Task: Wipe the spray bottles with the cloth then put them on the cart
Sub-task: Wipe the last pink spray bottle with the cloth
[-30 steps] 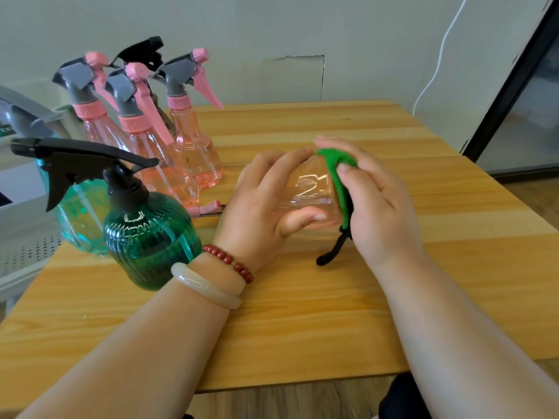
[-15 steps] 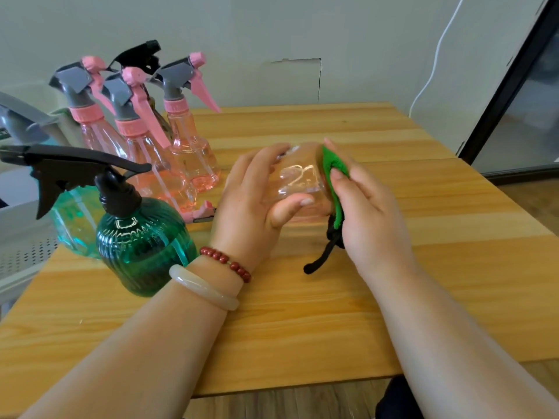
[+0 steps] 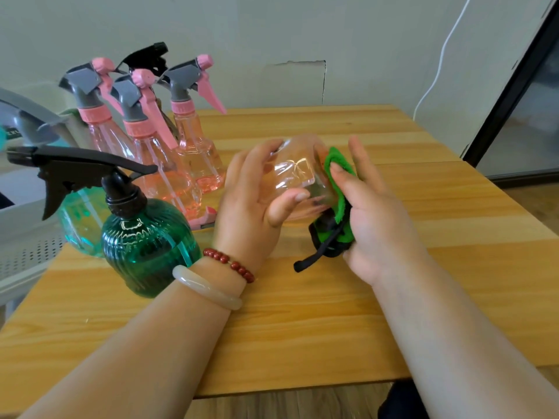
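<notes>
Clear bottle [image 3: 298,173] is gripped by L hand [image 3: 248,213] and held tipped on its side just above the counter [image 3: 302,328], base twd camera, black sprayer [image 3: 317,255] low at R. Green cloth [image 3: 343,204] is pinched under the thumb of R hand [image 3: 381,219] & pressed to the bottle's side. Three pink bottles [image 3: 193,152] & a green bottle [image 3: 145,237] are stood at L.

Centre frame, above the light wooden table [image 3: 302,328], a clear pinkish plastic bottle [image 3: 298,173] sits between the left hand [image 3: 251,207] and right hand [image 3: 378,216], with a green cloth [image 3: 338,164] on its right. At left, pink transparent spray bottles [image 3: 193,152] stand behind a ribbed green spray bottle [image 3: 145,246].
</notes>
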`<state>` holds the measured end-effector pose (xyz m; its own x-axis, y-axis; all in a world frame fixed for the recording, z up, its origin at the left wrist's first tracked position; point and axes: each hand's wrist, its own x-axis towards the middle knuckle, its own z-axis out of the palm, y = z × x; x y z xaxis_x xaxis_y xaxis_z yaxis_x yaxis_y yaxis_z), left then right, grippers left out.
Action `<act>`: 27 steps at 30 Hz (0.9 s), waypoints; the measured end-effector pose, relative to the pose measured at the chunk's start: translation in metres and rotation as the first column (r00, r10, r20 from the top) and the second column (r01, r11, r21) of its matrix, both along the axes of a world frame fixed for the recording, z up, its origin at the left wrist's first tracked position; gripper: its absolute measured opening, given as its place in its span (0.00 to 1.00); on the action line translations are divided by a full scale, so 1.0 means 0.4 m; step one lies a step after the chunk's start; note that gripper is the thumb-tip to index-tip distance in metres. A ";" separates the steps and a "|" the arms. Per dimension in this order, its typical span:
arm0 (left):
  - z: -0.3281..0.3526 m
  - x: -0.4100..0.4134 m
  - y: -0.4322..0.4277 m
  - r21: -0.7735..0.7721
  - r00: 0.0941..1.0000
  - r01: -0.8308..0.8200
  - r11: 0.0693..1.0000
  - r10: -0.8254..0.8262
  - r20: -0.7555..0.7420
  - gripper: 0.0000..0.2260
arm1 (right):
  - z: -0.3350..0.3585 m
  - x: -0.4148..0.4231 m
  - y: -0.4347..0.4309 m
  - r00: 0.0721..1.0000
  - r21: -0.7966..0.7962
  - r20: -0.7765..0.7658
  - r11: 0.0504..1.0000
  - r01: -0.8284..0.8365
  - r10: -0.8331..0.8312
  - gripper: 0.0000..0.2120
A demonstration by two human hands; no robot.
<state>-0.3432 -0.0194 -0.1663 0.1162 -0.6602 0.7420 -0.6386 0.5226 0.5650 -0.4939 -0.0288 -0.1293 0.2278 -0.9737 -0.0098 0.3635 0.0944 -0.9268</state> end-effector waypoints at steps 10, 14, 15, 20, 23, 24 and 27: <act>0.000 -0.009 -0.001 -0.009 0.999 0.000 1.000 0.001 0.035 0.36 | 0.008 0.001 -0.014 0.992 0.139 -0.058 0.983 0.123 -0.116 0.05; 0.004 0.000 -0.002 -0.018 0.998 -0.014 1.000 0.013 -0.054 0.35 | 0.006 0.020 0.031 0.974 0.180 0.183 0.970 -0.163 0.129 0.23; 0.005 0.001 -0.004 -0.028 0.997 -0.024 0.999 0.022 -0.070 0.35 | 0.004 0.023 0.036 0.974 0.143 0.182 0.976 -0.162 0.135 0.25; 0.002 0.000 -0.001 -0.050 0.999 -0.029 0.998 0.028 -0.015 0.33 | -0.002 0.036 0.034 0.995 -0.102 -0.066 0.993 0.067 -0.074 0.26; -0.005 0.002 0.000 -0.049 1.000 0.002 0.999 -0.001 0.026 0.34 | -0.002 0.026 0.016 0.950 -0.228 -0.184 0.951 0.210 -0.253 0.08; -0.006 0.003 0.000 -0.042 0.999 0.006 0.999 -0.004 0.044 0.34 | -0.002 0.018 0.007 0.921 -0.270 -0.236 0.931 0.245 -0.310 0.07; -0.006 0.001 0.000 -0.039 0.995 0.017 0.999 -0.013 0.100 0.36 | -0.008 -0.012 -0.024 0.799 -0.386 -0.419 0.881 0.274 -0.432 0.08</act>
<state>-0.3429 -0.0195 -0.1687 0.0306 -0.6314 0.7749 -0.6827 0.5530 0.4776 -0.4989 -0.0383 -0.1327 -0.0900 -0.9581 0.2721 -0.1804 -0.2530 -0.9505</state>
